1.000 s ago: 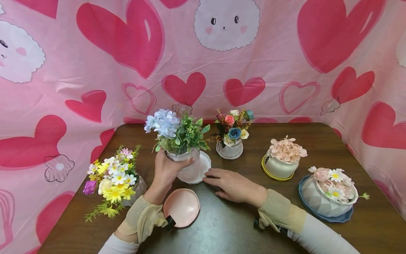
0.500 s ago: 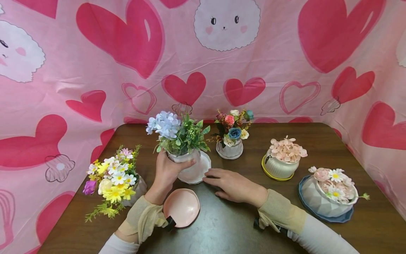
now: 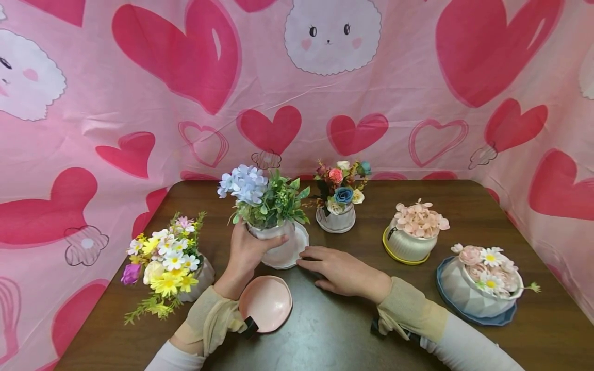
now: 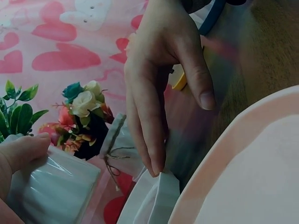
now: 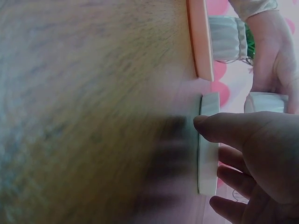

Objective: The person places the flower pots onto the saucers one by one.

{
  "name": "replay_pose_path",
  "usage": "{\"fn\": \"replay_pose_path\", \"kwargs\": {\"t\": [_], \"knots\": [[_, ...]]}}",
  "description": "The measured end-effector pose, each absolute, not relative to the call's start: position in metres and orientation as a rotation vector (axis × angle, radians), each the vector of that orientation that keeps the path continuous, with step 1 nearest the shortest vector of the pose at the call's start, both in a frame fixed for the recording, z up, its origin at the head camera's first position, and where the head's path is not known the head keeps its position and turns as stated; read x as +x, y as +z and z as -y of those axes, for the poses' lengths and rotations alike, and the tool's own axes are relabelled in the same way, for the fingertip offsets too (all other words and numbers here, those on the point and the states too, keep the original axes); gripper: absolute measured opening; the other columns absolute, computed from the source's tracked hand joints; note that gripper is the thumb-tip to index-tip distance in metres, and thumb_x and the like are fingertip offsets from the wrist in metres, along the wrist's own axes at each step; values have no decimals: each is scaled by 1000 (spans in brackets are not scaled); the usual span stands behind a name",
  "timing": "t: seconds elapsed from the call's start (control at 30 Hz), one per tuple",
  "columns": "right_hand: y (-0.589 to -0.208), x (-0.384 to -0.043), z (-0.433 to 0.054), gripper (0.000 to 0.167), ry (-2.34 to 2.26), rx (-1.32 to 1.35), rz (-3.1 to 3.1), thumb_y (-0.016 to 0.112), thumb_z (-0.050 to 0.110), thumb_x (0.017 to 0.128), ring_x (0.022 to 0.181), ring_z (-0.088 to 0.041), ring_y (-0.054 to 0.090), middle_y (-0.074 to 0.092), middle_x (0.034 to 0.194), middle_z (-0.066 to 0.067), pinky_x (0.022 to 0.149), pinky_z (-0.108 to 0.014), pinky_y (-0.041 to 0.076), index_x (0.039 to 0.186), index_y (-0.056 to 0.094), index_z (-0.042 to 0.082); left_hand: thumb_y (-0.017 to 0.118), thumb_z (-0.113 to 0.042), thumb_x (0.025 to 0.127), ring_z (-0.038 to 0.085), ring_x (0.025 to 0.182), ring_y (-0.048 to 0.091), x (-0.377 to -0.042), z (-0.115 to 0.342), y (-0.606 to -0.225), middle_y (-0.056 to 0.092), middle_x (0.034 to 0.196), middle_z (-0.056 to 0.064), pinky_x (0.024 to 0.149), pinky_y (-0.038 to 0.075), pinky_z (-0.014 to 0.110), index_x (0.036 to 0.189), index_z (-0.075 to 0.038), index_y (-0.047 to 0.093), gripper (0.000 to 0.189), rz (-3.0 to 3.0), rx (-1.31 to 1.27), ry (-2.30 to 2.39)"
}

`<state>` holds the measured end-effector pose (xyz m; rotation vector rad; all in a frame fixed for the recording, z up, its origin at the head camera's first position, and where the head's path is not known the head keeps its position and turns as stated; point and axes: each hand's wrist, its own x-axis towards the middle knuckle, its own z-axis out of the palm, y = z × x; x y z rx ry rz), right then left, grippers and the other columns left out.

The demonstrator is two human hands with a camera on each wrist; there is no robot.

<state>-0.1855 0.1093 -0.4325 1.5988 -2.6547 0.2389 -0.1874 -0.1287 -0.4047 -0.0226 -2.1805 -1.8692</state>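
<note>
Flowerpot [image 3: 274,231] in left grip [image 3: 245,253], thumb [image 3: 277,240] across

Pink cloth [image 3: 264,56] covers the back and both sides like walls, and it has little wrinkles. In the head view, a white fluffy face [image 3: 332,49] is at 12 o'clock, and another fluffy face [image 3: 28,77] peeks out at 10. Big red hearts sit at 11 [image 3: 185,56] and 2 [image 3: 494,51]. The counter [image 3: 325,335] is dark brown wood with round back corners. A soft patch of light [image 3: 306,309] shines on it at 6 o'clock.
</note>
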Motion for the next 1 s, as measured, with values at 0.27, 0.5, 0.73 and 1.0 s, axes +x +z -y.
{"fn": "replay_pose_path", "kwargs": {"t": [0.27, 0.5, 0.73, 1.0], "knots": [[-434, -185, -110, 58, 252, 1598, 2654, 74, 24, 89, 136, -21, 48, 51, 146, -7, 110, -38, 44, 142, 54, 14, 95, -6, 57, 18, 129, 49, -190, 130, -409, 56, 139, 1, 113, 36, 38, 139, -16, 47, 96, 2184, -24, -1895], [-434, -184, -110, 59, 246, 1590, 2670, 74, 24, 89, 137, -22, 48, 50, 147, -7, 110, -39, 44, 143, 53, 15, 95, -6, 57, 17, 129, 49, -191, 130, -412, 55, 139, 0, 114, 35, 38, 140, -18, 45, 98, 2195, -27, -1884], [-433, -184, -109, 59, 244, 1592, 2659, 73, 25, 89, 137, -22, 48, 51, 147, -8, 111, -39, 44, 143, 53, 15, 96, -7, 57, 17, 130, 49, -191, 130, -414, 56, 139, 0, 114, 35, 38, 140, -18, 46, 98, 2209, -31, -1877], [-435, -185, -110, 58, 265, 1585, 2672, 73, 24, 89, 138, -22, 47, 50, 148, -7, 111, -39, 43, 143, 52, 15, 96, -9, 58, 19, 131, 48, -193, 131, -415, 54, 141, 1, 114, 35, 39, 140, -18, 45, 98, 2250, -13, -1858]]}}
